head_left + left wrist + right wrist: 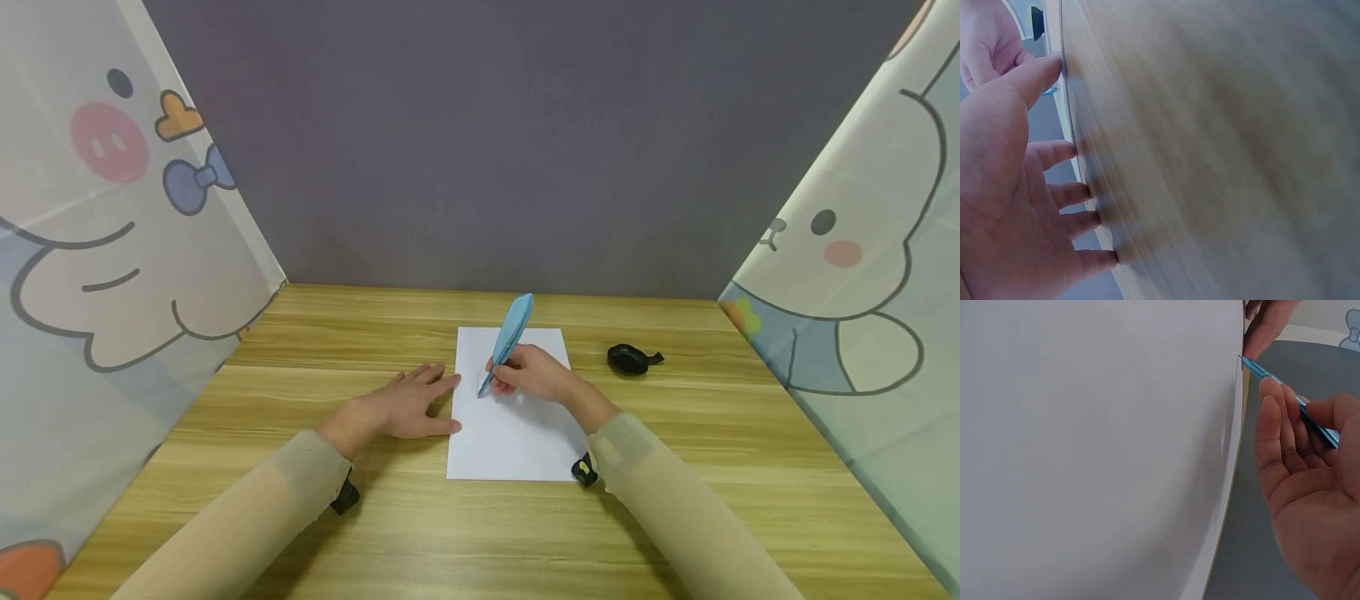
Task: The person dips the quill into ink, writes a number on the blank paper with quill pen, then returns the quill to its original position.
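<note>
A white sheet of paper [510, 454] lies on the wooden table in front of me. My right hand [534, 373] pinches a light blue pen [513, 327] with a broad, feather-like top that leans up and to the right. Its tip is at the paper, left of the middle, beside a faint thin line. In the right wrist view, thumb and fingers close round the pen's slim shiny barrel [1259, 367]. My left hand [408, 404] rests with spread fingers at the sheet's left edge, thumb and forefinger touching it; the left wrist view shows these fingertips [1065, 150] pressing down.
A small black oval object [628, 359] with a short tail lies right of the paper. The wooden table [465, 542] ends at a dark grey panel [480, 150] behind. Cloths with cartoon animals [112, 208] hang at both sides.
</note>
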Tool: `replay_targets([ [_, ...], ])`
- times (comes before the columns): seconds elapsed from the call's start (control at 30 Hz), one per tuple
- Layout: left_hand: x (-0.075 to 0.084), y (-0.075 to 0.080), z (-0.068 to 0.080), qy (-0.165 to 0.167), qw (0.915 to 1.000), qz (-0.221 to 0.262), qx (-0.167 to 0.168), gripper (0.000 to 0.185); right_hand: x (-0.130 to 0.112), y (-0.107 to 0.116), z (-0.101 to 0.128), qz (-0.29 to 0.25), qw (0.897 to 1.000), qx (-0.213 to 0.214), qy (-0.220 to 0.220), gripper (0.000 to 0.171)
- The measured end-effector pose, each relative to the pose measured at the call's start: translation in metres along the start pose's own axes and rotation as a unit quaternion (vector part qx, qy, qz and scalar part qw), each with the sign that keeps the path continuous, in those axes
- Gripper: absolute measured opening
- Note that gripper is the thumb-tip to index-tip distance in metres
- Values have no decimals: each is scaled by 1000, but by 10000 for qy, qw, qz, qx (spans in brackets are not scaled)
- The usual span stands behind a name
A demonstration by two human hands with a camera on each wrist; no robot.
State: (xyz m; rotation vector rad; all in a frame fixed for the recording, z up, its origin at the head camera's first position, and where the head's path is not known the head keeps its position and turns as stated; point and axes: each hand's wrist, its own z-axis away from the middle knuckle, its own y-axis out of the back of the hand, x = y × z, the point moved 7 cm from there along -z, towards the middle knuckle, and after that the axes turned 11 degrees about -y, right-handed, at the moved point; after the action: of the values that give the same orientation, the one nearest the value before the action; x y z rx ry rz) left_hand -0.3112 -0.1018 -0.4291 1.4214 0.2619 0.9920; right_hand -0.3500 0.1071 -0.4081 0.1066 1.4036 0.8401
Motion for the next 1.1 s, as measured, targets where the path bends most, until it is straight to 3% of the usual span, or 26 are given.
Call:
replay_targets([
  [1.1,3,1,3,69,10000,49,-6,90,-1,-5,21,67,9991,-337,254,27],
])
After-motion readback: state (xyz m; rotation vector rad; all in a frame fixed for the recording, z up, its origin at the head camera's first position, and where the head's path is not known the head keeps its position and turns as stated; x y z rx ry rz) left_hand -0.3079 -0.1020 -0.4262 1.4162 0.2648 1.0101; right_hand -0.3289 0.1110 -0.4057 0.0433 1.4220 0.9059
